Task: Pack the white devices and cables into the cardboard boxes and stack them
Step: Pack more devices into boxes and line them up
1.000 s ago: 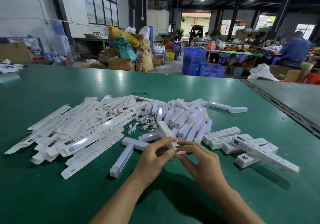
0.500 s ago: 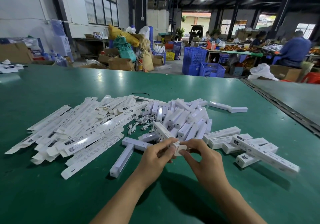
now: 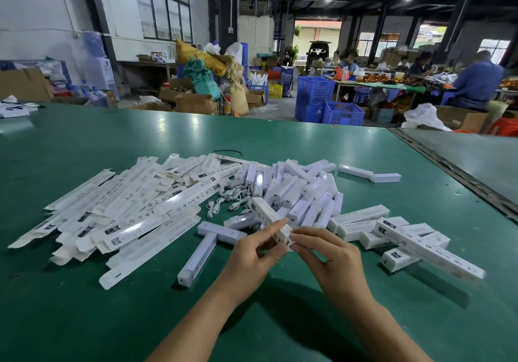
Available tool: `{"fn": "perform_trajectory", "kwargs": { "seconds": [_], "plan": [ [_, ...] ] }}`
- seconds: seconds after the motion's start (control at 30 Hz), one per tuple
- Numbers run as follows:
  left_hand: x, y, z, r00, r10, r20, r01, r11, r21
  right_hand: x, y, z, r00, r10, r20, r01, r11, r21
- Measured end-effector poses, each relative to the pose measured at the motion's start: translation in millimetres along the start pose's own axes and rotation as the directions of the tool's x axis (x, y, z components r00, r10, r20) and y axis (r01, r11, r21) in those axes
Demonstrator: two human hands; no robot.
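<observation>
Head view: the heap of white devices [image 3: 297, 190] lies in the middle of the green table [image 3: 112, 319], and everything else is placed from it. At the heap's near edge a long white carton [image 3: 265, 214] slants up off the table, its far end against the heap and its near end between the two hands. The left hand [image 3: 252, 252] grips that near end with thumb and curled fingers. The right hand [image 3: 328, 258] pinches the carton's end flap with its fingertips [image 3: 294, 240] (whether the flap is tucked in or open is hard to make out, as the fingers cover it).

Left of the heap, touching it, lies a tangle of white cables [image 3: 232, 202], and farther left a wide fan of flat unfolded cartons [image 3: 126, 207]. Right of the heap and nearer the person, closed cartons [image 3: 392, 235] lie crossed over one another in a loose stack. Near-left of the heap, two loose devices [image 3: 201, 252] touch in a T shape. Beyond the heap's far right corner another pair of devices [image 3: 370, 173] lies apart. Far behind the heap, off the table, stand blue crates [image 3: 316, 98], and a person in blue [image 3: 476, 84] sits at another bench.
</observation>
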State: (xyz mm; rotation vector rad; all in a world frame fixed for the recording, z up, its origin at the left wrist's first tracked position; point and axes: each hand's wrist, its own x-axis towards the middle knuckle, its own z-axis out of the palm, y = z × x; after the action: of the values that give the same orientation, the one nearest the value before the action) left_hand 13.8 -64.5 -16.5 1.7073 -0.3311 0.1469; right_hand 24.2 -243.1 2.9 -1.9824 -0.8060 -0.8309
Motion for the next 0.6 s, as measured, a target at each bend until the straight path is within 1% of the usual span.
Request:
{"fn": "perform_trajectory", "kwargs": {
  "seconds": [0.27,0.4,0.47,0.5,0.57,0.6],
  "plan": [
    [-1.8,2.0,0.9,1.000,-0.030,-0.004,0.030,0.999,0.019,-0.2,1.5,0.0,1.000,0.015,0.001,-0.015,0.999,0.040],
    [-3.5,5.1,0.4,0.999,-0.044,0.028,0.044,0.999,0.016,-0.8,1.7,-1.0,0.997,0.070,0.021,-0.072,0.989,0.126],
    [-4.3,5.9,-0.2,0.996,-0.066,0.055,0.065,0.998,0.026,-1.4,0.2,-1.0,0.990,0.135,0.052,-0.143,0.968,0.206],
    [-4.7,6.3,-0.8,0.995,-0.074,0.069,0.072,0.997,0.036,-1.4,-0.8,-0.5,0.978,0.194,0.074,-0.207,0.944,0.259],
    [-5.0,7.2,-2.1,0.993,-0.085,0.082,0.081,0.995,0.055,0.1,-3.7,-0.4,0.925,0.352,0.143,-0.379,0.844,0.380],
    [-4.8,7.3,-2.7,0.993,-0.087,0.080,0.082,0.995,0.063,0.3,-4.1,-0.3,0.896,0.408,0.175,-0.443,0.790,0.424]
  ]
}}
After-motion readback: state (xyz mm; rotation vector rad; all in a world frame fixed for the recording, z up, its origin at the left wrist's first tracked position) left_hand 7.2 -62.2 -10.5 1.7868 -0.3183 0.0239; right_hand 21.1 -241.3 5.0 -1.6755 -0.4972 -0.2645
